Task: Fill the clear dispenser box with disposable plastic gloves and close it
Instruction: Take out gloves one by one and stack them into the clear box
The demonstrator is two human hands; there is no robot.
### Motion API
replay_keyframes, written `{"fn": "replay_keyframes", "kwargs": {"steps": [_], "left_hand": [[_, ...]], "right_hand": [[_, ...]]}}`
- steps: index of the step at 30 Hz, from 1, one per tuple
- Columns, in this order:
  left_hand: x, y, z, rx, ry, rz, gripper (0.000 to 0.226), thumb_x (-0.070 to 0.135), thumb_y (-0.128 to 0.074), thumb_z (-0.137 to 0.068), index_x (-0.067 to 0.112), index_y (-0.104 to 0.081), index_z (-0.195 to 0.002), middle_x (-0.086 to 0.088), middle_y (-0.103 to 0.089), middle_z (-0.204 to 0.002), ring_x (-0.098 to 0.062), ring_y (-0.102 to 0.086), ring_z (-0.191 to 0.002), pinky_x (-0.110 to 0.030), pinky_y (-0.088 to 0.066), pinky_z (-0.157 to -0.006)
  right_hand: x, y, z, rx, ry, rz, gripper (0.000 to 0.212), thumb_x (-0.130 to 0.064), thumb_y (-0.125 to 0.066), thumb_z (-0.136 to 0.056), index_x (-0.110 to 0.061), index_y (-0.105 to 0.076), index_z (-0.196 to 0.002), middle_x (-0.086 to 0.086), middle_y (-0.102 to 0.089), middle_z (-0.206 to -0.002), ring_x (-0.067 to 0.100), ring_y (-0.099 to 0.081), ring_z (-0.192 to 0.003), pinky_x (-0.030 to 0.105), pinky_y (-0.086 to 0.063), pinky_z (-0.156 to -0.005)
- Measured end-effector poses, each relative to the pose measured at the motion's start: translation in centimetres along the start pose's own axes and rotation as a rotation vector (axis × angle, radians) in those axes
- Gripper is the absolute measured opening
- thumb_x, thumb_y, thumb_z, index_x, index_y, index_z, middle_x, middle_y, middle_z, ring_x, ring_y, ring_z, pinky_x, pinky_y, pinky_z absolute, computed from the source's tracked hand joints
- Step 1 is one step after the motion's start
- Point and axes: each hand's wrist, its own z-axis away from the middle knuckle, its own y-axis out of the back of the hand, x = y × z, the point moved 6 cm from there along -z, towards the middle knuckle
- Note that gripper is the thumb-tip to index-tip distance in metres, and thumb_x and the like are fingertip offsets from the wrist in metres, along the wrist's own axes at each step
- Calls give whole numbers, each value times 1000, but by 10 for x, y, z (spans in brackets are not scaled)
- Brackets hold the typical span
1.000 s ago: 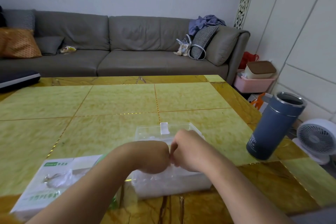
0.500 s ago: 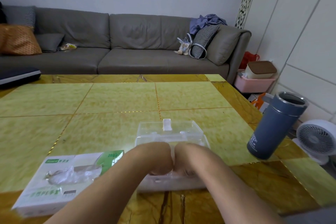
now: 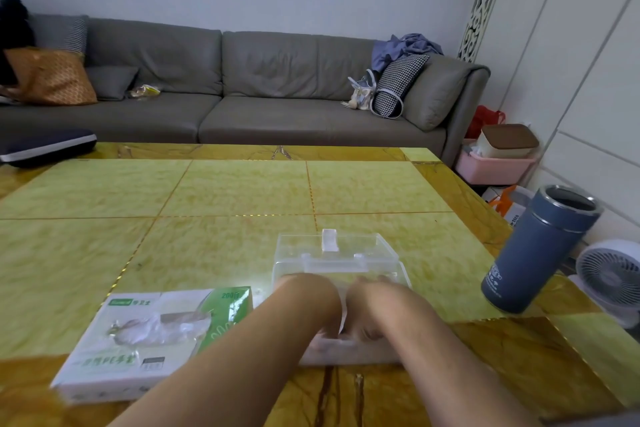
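Clear dispenser box [image 3: 337, 263] sits on the tabletop [image 3: 221, 204] directly under both hands, its long axis running left to right and its open top facing up. Its lid [image 3: 334, 246] lies swung back on the far side, just beyond the hands, with a small clear tab sticking up at its far edge. Both hands are pushed down inside the box, knuckles up and wrists bent, side by side and nearly touching. The left hand [image 3: 311, 305] has its fingers curled down out of sight, so I cannot tell its grasp. The right hand [image 3: 370, 308] shows curled fingers pressing down near the box's near wall; whether they pinch the pale gloves [image 3: 332, 345] bunched beneath them is unclear. Both forearms reach in from the near edge and converge at the box.

Left of the left hand, close by the forearm, lies a white and green glove carton [image 3: 152, 336], angled, with clear plastic spilling from its opening. Well right of the right hand stands a blue tumbler [image 3: 540, 250] without a lid. Beyond the tabletop is a grey sofa [image 3: 242, 94].
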Motion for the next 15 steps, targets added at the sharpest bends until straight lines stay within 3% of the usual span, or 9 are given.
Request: {"fn": "replay_keyframes", "kwargs": {"steps": [2,5,8,10,12,13,15], "left_hand": [[-3,4,6,22,20,-35,27,14,-59,-98,14,-50,-73,-1,-49,-78,-24,-53,-90,-33,-42,-83],[-2,10,18,88,-28,-38,32,13,-59,-98,15,-45,-70,0,-48,-74,-24,-53,-87,-33,-42,-80],[-6,20,26,322,-32,-14,21,8,-62,-92,14,-47,-78,0,-48,-76,-23,-52,-79,-33,-42,-72],[-8,22,26,444,-29,58,15,5,-60,-90,15,-48,-88,-3,-47,-83,-25,-50,-79,-33,-41,-69],[-6,22,27,461,-51,122,16,3,-57,-91,15,-47,-89,-4,-47,-84,-26,-50,-80,-33,-42,-68],[-6,20,26,433,-54,174,16,3,-57,-91,14,-46,-86,-3,-47,-82,-26,-52,-79,-32,-42,-65],[-7,11,21,322,-37,232,23,6,-57,-94,15,-43,-78,-2,-47,-76,-26,-55,-79,-32,-45,-63]], "right_hand": [[2,0,1,9,-32,-15,109,-37,-74,-92,-9,1,-167,19,-17,-169,41,-48,-142,43,-50,-97],[5,5,7,10,-45,-33,101,-28,-71,-97,-7,0,-165,19,-10,-170,45,-41,-146,46,-47,-105],[4,4,4,15,-46,-51,82,-23,-56,-105,-1,-2,-163,23,-14,-166,42,-37,-147,44,-43,-111],[0,4,4,36,-12,-26,76,-27,-59,-102,-3,-17,-161,25,-23,-162,42,-41,-144,44,-43,-110],[-2,7,4,97,36,7,72,-31,-66,-97,-6,-32,-155,25,-33,-157,43,-45,-140,47,-44,-106],[-3,7,5,75,42,27,80,-31,-67,-97,-4,-25,-159,27,-27,-161,44,-41,-144,48,-44,-107],[-3,3,6,-19,3,47,101,-32,-66,-99,-8,6,-166,26,4,-172,46,-24,-155,49,-39,-114]]}}
